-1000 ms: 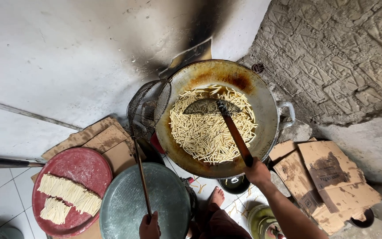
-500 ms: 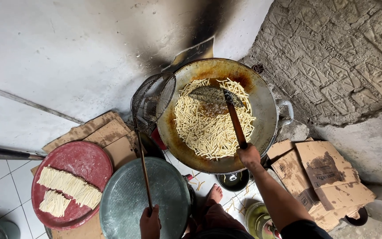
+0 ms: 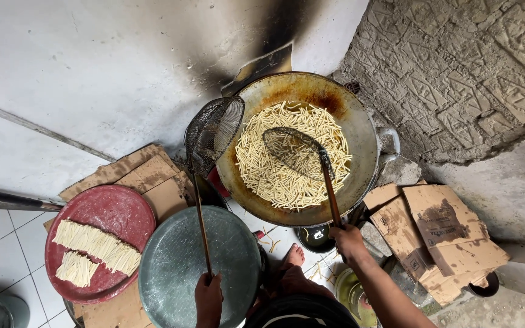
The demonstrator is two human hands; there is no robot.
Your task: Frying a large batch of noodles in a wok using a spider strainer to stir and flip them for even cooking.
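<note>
Two hands grip tools: right hand [image 3: 349,242] dips a skimmer [image 3: 293,149] among frying strips [image 3: 277,176] in the wok [image 3: 360,127]; left hand [image 3: 208,297] holds a mesh strainer [image 3: 214,133] at its rim. Hot oil could splash if jolted.

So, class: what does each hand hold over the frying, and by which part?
Left hand grips the wire skimmer at its handle's lower end; right hand grips the flat ladle at its wooden handle's end.

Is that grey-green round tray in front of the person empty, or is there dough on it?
Empty. The grey-green tray shows only a bare, dusty surface, while the cut strips lie on the red tray beside it.
</note>
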